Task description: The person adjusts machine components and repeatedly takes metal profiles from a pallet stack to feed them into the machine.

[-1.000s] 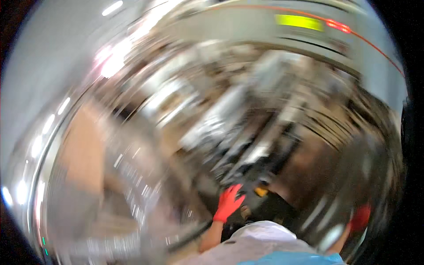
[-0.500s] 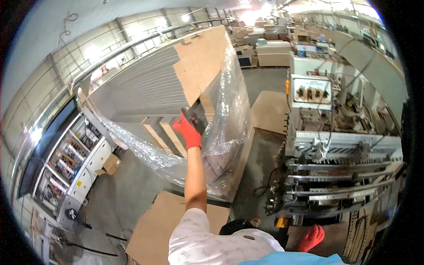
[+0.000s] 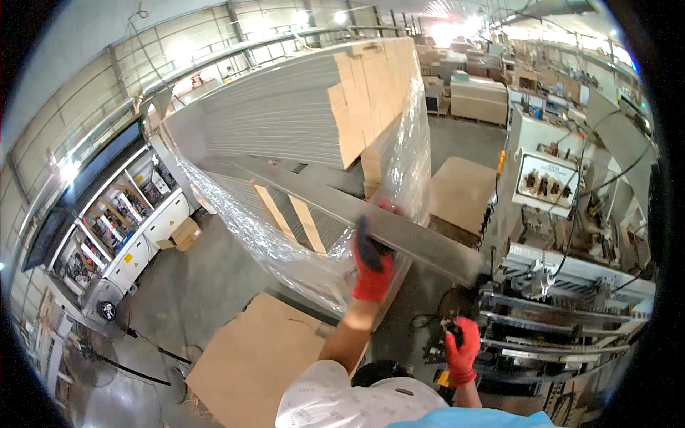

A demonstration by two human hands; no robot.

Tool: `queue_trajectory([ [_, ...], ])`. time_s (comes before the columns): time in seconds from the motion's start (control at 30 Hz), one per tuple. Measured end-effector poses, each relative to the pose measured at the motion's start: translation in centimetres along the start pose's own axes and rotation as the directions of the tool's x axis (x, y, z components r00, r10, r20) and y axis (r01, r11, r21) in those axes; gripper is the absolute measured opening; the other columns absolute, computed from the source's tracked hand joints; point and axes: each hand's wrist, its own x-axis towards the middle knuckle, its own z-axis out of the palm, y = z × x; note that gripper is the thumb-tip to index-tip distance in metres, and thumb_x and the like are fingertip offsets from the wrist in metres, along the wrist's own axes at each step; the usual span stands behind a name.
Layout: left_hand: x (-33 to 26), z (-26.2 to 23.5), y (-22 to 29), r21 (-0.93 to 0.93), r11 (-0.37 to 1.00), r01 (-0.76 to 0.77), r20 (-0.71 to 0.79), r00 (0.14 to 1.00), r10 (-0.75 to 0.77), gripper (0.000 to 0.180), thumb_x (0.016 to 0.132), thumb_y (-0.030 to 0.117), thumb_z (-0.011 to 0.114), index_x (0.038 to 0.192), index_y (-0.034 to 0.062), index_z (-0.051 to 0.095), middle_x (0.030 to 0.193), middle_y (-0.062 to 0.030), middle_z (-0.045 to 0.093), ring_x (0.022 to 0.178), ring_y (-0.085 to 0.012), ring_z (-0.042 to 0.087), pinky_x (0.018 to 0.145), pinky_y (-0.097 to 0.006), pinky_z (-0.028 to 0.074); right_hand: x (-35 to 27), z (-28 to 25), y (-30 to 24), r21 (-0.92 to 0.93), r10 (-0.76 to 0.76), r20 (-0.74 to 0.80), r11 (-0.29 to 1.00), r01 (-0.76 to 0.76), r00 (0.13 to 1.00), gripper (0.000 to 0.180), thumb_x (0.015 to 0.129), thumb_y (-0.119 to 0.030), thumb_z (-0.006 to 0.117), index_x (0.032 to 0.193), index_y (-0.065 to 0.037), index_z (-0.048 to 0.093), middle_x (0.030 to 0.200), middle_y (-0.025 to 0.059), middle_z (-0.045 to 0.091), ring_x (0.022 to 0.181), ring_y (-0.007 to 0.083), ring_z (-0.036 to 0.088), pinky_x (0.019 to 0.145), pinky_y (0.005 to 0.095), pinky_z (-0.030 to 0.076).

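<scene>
My left hand (image 3: 372, 265), in a red glove with a black palm, grips a long, narrow grey board (image 3: 421, 241). Its thumb lies on the near side, and the fingers reach over the far edge. The board slants from the stack of grey panels (image 3: 264, 118) on the left toward the machine on the right, and looks slightly blurred. Below its right end, my right hand (image 3: 464, 349), gloved alike, is raised with the fingers apart and loosely bent. It is away from the board, and I see nothing held in it.
Clear plastic wrap (image 3: 246, 235) hangs round the stack, with wooden strips (image 3: 307, 225) at its front. A machine with metal rails (image 3: 549, 321) stands on the right. Cardboard (image 3: 257, 357) lies on the floor before me. A fan (image 3: 107, 310) and a white cabinet (image 3: 153, 246) are at left.
My left hand has come back from the stack, toward me and right, drawing the grey board out. My right hand has risen from the lower edge. The view has shifted left.
</scene>
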Motion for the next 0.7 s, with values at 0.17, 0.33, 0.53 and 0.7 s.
queue_trajectory([
  [0.17, 0.4, -2.0, -0.3, 0.058, 0.998, 0.017, 0.038, 0.999, -0.020, 0.051, 0.097, 0.026, 0.052, 0.144, 0.0098, 0.041, 0.122, -0.0139, 0.063, 0.107, -0.0281, 0.062, 0.100, -0.044, 0.048, 1.7, 0.2, -1.9, 0.489, 0.526, 0.482, 0.502, -0.713, 0.701, 0.058, 0.071, -0.010, 0.076, 0.125, -0.005, 0.055, 0.117, 0.0109, 0.062, 0.111, 0.0255, 0.059, 0.096, 0.0370, 0.047],
  [0.33, -11.1, -1.0, -9.5, 0.225, 0.885, 0.408, 0.146, 0.883, -0.445, 0.064, 0.092, 0.017, 0.063, 0.150, 0.0187, 0.035, 0.126, -0.0117, 0.060, 0.115, -0.0355, 0.058, 0.105, -0.054, 0.042, -0.2, -1.9, -0.2, 0.926, 0.613, 0.189, 0.148, -0.347, 0.767, 0.047, 0.093, -0.025, 0.057, 0.134, -0.005, 0.048, 0.118, 0.0103, 0.060, 0.100, 0.0197, 0.060, 0.088, 0.0336, 0.048],
  [0.53, -5.4, -11.1, -9.3, 0.062, 0.979, 0.196, -0.003, 0.981, -0.196, 0.051, 0.097, 0.041, 0.051, 0.134, 0.0058, 0.053, 0.128, -0.0147, 0.060, 0.118, -0.0285, 0.058, 0.109, -0.050, 0.040, -3.0, -9.5, 13.2, 0.987, 0.966, -0.126, 0.145, -0.070, 0.225, 0.036, 0.097, -0.046, 0.059, 0.102, -0.011, 0.064, 0.085, 0.0024, 0.067, 0.069, 0.0176, 0.064, 0.053, 0.0312, 0.046],
  [0.7, -2.6, -23.8, -9.4, 0.566, 0.819, 0.098, 0.021, 0.991, -0.133, 0.051, 0.097, 0.022, 0.053, 0.145, 0.0049, 0.043, 0.141, -0.0156, 0.051, 0.126, -0.0311, 0.053, 0.109, -0.048, 0.041, -5.2, -14.4, 25.3, 0.880, 0.972, -0.226, 0.235, -0.412, 0.071, 0.045, 0.094, -0.044, 0.063, 0.117, -0.005, 0.057, 0.103, 0.0087, 0.064, 0.088, 0.0219, 0.063, 0.073, 0.0385, 0.052],
])
